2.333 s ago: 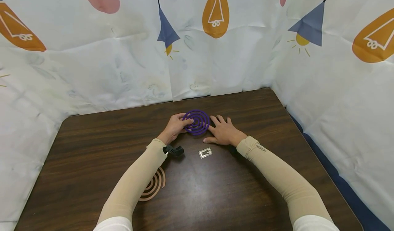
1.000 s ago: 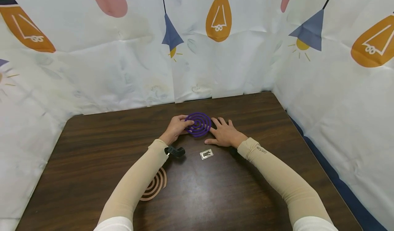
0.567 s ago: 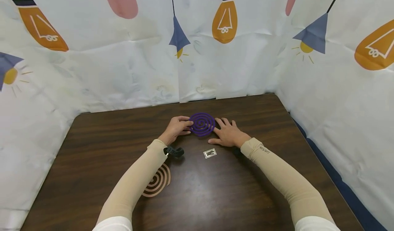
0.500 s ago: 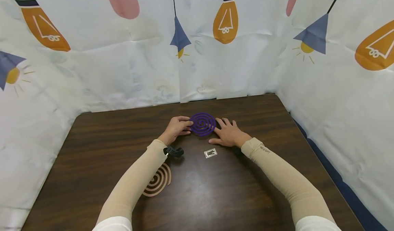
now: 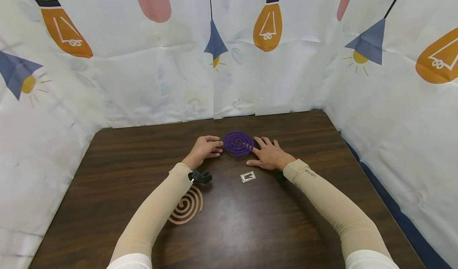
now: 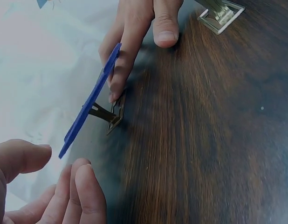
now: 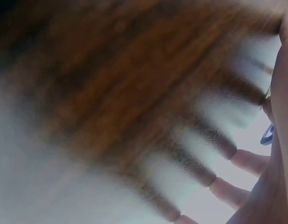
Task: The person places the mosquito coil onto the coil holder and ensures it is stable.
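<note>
A purple mosquito coil (image 5: 237, 142) is raised over the far middle of the table, seen edge-on as a blue strip in the left wrist view. Under it stands a small metal coil stand (image 6: 103, 113), whose upright prong meets the coil. My left hand (image 5: 204, 150) is just left of the coil, thumb and fingers parted, holding nothing. Spread on the tabletop to the right, my right hand (image 5: 269, 156) has a fingertip on the stand's base. A tan mosquito coil (image 5: 196, 199) lies flat, partly hidden by my left forearm.
A second flat metal stand (image 5: 248, 176) lies nearer me on the brown wooden table (image 5: 272, 221), below the right hand's thumb. A black wrist strap (image 5: 201, 177) hangs at my left wrist. White printed cloth (image 5: 161, 78) hangs behind the table and along its sides.
My left thumb and fingers have let go of the purple coil and drawn back slightly left. The coil stays raised on its stand. My right hand holds its place while the head view turns left.
</note>
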`<state>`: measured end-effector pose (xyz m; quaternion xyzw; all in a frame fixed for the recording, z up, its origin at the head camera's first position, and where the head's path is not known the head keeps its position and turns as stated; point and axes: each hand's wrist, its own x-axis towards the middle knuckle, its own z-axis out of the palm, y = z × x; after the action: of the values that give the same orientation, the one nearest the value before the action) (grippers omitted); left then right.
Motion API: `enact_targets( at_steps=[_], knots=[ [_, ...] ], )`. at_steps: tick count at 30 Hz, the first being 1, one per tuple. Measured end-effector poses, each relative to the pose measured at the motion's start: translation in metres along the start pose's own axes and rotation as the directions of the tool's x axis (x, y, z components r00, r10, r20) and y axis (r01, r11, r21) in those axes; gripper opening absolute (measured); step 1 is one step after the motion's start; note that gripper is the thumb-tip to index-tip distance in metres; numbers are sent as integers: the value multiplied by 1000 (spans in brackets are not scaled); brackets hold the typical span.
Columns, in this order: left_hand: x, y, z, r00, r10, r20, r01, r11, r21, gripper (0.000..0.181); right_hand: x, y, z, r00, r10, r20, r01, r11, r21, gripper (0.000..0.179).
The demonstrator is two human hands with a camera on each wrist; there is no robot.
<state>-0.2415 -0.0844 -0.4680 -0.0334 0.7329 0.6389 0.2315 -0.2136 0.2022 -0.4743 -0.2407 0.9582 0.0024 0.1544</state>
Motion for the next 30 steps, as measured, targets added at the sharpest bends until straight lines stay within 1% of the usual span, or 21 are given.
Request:
enact_targets(
  at_steps=[4, 12, 19, 23, 30],
  knots=[
    [-4, 0, -4, 1000, 5, -12, -5, 1000, -3, 52, 0, 1, 1, 1000, -3, -5, 3, 1000, -1, 80],
    [-12, -2, -13, 1000, 8, -24, -9, 1000, -15, 55, -3, 3, 4, 1000, -3, 12, 3, 1000, -28, 79],
    [-22, -3, -23, 999, 20, -28, -19, 1000, 18, 56, -10, 1, 1, 999, -16, 38, 15, 1000, 12, 79],
    [-27, -5, -30, 999, 25, -34, -24, 999, 31, 56, -15, 1, 2, 999, -29, 46, 28, 999, 19, 78],
    [-35, -7, -43, 998, 18, -55, -15, 999, 50, 52, -22, 2, 1, 998, -35, 54, 33, 999, 43, 77]
  ],
)
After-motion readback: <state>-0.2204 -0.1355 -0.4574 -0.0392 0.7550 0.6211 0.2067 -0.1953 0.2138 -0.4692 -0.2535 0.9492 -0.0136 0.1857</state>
